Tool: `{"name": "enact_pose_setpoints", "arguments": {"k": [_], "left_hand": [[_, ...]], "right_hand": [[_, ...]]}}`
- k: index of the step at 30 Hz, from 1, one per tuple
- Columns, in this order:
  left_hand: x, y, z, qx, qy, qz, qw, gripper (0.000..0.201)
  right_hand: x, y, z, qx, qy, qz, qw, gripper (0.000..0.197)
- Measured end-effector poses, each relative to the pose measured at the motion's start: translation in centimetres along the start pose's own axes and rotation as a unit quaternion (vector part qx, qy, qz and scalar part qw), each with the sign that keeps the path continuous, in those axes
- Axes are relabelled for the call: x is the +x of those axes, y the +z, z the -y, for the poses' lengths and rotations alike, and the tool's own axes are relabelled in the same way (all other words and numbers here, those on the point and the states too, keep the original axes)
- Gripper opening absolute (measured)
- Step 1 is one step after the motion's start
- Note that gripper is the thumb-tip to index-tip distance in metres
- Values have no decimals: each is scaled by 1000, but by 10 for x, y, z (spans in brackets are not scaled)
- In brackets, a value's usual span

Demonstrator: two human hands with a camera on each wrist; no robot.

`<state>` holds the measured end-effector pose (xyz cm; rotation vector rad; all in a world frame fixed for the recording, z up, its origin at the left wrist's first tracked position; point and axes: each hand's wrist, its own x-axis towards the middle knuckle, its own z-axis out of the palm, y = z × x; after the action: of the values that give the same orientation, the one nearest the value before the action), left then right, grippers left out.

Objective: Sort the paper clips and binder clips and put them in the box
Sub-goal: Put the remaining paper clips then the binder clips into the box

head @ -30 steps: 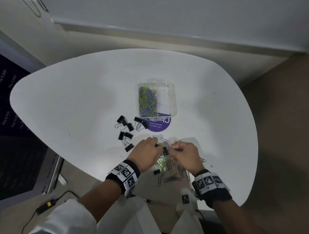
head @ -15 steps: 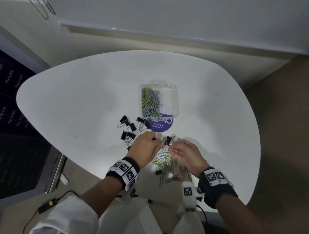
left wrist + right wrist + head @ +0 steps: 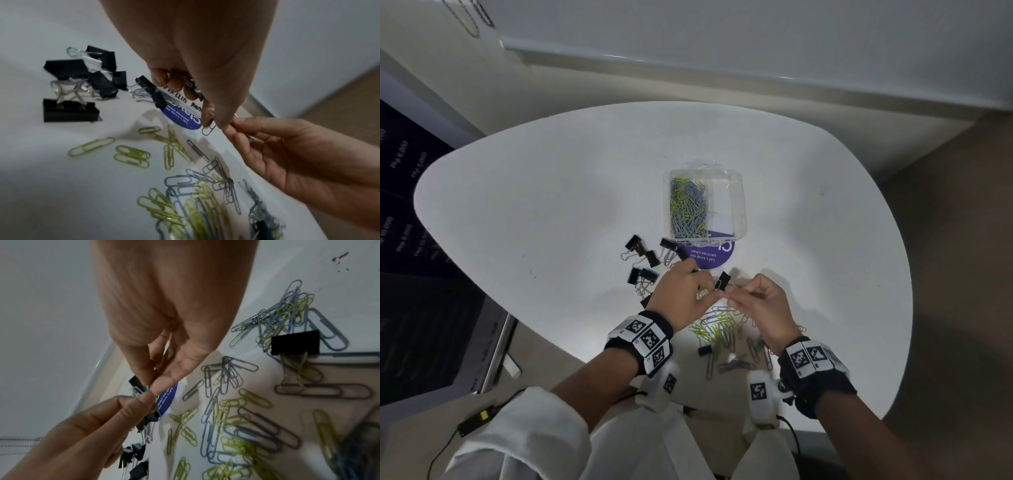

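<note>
A clear plastic box [image 3: 736, 205] at mid-table holds grey and green paper clips [image 3: 688, 209] in its left side. My right hand [image 3: 727, 296] pinches a black binder clip [image 3: 723, 280] by its wire handles, just above the table. Its thumb and forefinger meet at the binder clip [image 3: 136, 382] in the right wrist view. My left hand [image 3: 710, 293] touches it fingertip to fingertip, pinches a grey paper clip [image 3: 208, 129], and curls its other fingers round more clips [image 3: 185, 82]. A loose pile of paper clips [image 3: 722, 329] lies under both hands.
Several black binder clips [image 3: 643, 260] lie grouped left of the box. A purple round sticker [image 3: 709, 257] sits partly under the box's near end. One small binder clip [image 3: 704, 350] lies in the pile near the table's [image 3: 551, 205] front edge.
Both hands have risen a little and moved away from the near edge toward the box. The black binder clip has come up into view between the fingertips.
</note>
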<state>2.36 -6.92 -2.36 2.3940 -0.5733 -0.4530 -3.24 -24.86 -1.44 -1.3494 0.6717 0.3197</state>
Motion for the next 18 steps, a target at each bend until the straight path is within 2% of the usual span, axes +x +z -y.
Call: {"name": "enact_pose_setpoints", "arguments": {"k": [3,5,7,11,15,18], "left_hand": [[1,0,-1,55,46,9,997,25],[1,0,-2,74,50,17,996,23],[1,1,0,100,46,51,993,25],[1,2,9,44,-3,143,989,26],[2,8,13,27,-5,232,972,26],[2,14,14,20,-11,227,974,38]], "right_hand": [[1,1,1,-16,-15,-22,1000,23],[3,1,1,-20,-18,-23,999,22],[5,-1,1,-8,-22,-33,999,28],[7,-6,2,-11,-21,-44,999,29],[10,-14,0,-45,10,-54,997,20],[13,-16,-3,-75,22,-44,996,17]]}}
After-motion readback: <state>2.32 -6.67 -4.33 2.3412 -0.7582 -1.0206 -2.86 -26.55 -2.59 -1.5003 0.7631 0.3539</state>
